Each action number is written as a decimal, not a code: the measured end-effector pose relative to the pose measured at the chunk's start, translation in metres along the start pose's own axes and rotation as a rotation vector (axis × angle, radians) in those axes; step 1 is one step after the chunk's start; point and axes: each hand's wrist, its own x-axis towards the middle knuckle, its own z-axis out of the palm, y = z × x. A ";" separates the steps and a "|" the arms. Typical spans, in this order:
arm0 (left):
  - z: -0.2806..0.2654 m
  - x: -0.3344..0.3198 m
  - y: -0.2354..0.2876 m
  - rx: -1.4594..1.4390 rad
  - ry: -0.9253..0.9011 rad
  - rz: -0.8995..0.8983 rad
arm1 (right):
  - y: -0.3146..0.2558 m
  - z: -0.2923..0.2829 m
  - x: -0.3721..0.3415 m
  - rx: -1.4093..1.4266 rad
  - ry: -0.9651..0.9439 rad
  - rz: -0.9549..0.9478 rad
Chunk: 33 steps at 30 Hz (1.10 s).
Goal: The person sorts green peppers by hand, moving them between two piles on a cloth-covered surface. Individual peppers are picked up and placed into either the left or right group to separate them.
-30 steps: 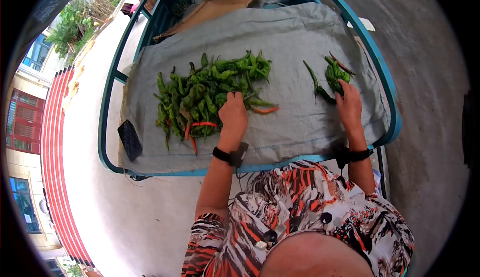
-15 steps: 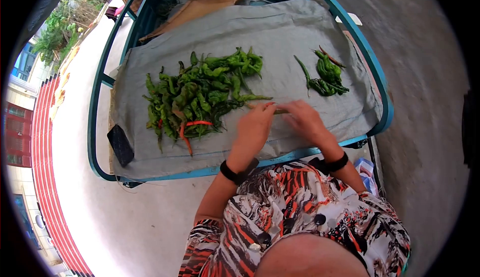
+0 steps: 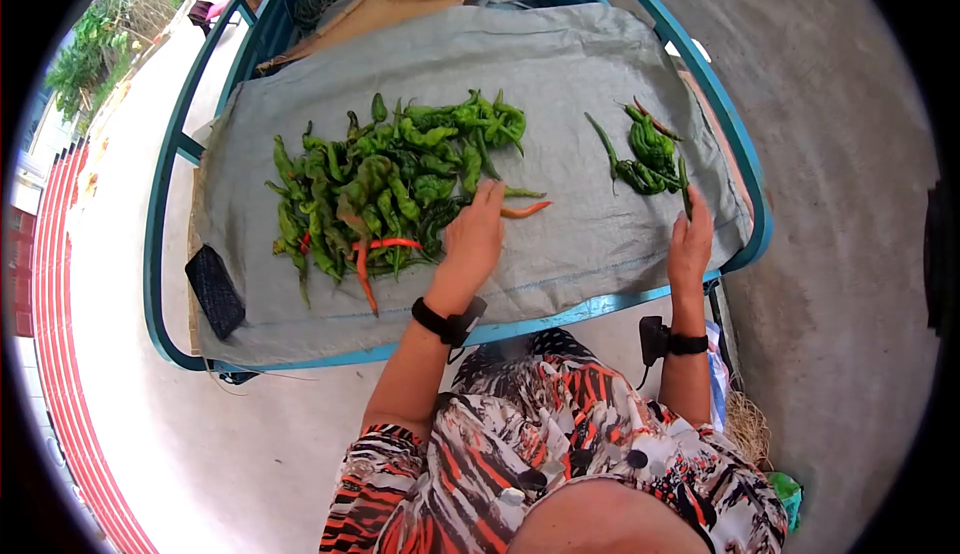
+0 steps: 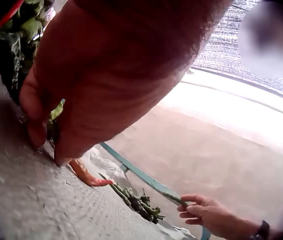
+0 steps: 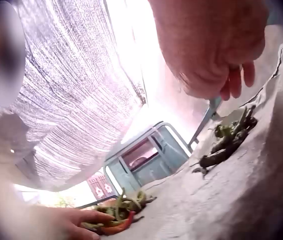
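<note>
Green peppers (image 3: 400, 169), with some red ones, lie piled on a grey cloth (image 3: 570, 74). My left hand (image 3: 472, 239) is at the pile's right edge, beside an orange pepper (image 3: 527, 211). In the left wrist view, its bent fingers (image 4: 34, 107) reach down to the cloth around some green; whether they grip it is unclear. My right hand (image 3: 690, 244) holds a slim green pepper (image 3: 685, 184) near the small group of peppers (image 3: 650, 149) on the right. The left wrist view shows this pepper (image 4: 174, 198) at the right fingertips.
A teal metal rail (image 3: 745, 144) runs around the cart. Behind the cloth lies a tan woven tray (image 3: 400, 9). A dark flat object (image 3: 214, 291) rests at the cloth's left front corner. Beyond the right rail is grey ground (image 3: 830, 154).
My hands were together at the cloth's front middle and have parted. The right one has moved right with a green pepper; the left is back at the pile. The orange pepper shows on the cloth.
</note>
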 end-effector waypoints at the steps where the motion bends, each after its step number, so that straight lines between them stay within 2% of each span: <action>1: 0.002 0.001 -0.001 -0.007 -0.003 0.014 | 0.019 0.006 -0.005 -0.054 -0.115 0.003; 3: 0.005 0.002 -0.005 0.012 -0.029 0.018 | 0.038 0.011 -0.015 -0.164 -0.353 0.015; 4: 0.008 0.003 -0.010 0.039 -0.048 0.009 | 0.037 0.015 -0.023 -0.244 -0.319 -0.042; 7: 0.007 0.001 -0.013 0.057 -0.034 0.027 | 0.025 0.013 -0.032 -0.258 -0.296 -0.028; 10: -0.003 0.001 0.000 0.117 -0.054 0.041 | -0.003 0.009 -0.029 -0.049 -0.135 -0.159; 11: -0.008 0.001 0.007 0.152 -0.081 0.037 | -0.017 0.007 -0.027 0.125 -0.217 -0.126; 13: -0.014 -0.001 0.027 0.055 -0.023 0.114 | -0.057 0.004 -0.025 0.473 -0.366 -0.048; 15: -0.014 -0.005 0.041 -0.029 -0.014 0.173 | -0.093 0.005 -0.025 0.569 -0.427 0.017; 18: -0.009 -0.009 0.059 -0.100 -0.068 0.216 | -0.102 0.011 -0.020 0.532 -0.743 0.196; 21: 0.002 -0.015 0.057 -0.113 0.105 0.264 | -0.100 0.006 -0.019 0.526 -0.693 0.065; 24: 0.006 -0.020 0.054 0.007 0.143 0.134 | -0.067 0.002 -0.010 0.548 -0.520 0.131; 27: -0.006 -0.020 0.058 0.020 -0.028 -0.028 | -0.037 -0.013 0.006 0.628 -0.308 0.209; 30: -0.005 -0.020 0.060 -0.016 0.029 -0.073 | -0.019 -0.030 0.013 0.707 -0.103 0.255; 33: -0.011 -0.015 0.079 -0.041 -0.081 -0.157 | -0.004 -0.046 0.017 0.729 -0.007 0.350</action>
